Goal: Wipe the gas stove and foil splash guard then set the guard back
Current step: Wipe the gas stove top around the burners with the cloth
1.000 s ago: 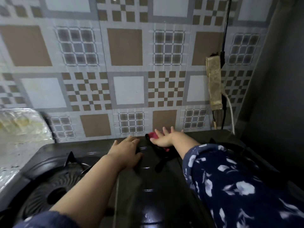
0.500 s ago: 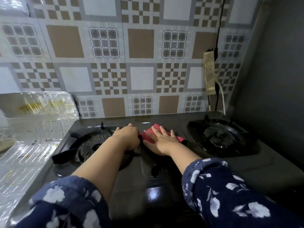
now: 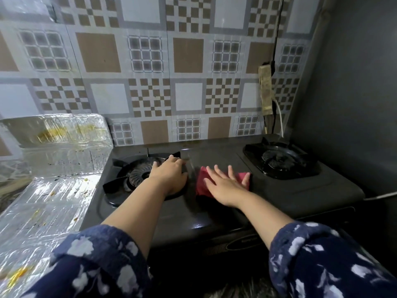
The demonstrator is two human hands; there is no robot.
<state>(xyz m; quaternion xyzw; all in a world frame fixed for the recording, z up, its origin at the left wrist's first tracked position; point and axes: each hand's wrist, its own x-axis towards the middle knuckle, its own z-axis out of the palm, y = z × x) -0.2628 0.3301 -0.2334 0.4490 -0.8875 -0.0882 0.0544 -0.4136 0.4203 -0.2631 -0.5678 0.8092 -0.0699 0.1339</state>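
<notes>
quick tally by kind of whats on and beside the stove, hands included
gas stove: 1
burners: 2 (left burner, right burner)
red cloth: 1
foil splash guard: 1
hands: 2 (left hand, right hand)
total: 7

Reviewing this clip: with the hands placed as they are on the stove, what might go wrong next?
1. The left hand rests on the left burner's pan support; leaning on it may shift it.
2. The right hand presses the red cloth flat; a wide sweep might snag the right burner.
3. The foil splash guard shows yellow stains, which the cloth may smear onto the stove.
</notes>
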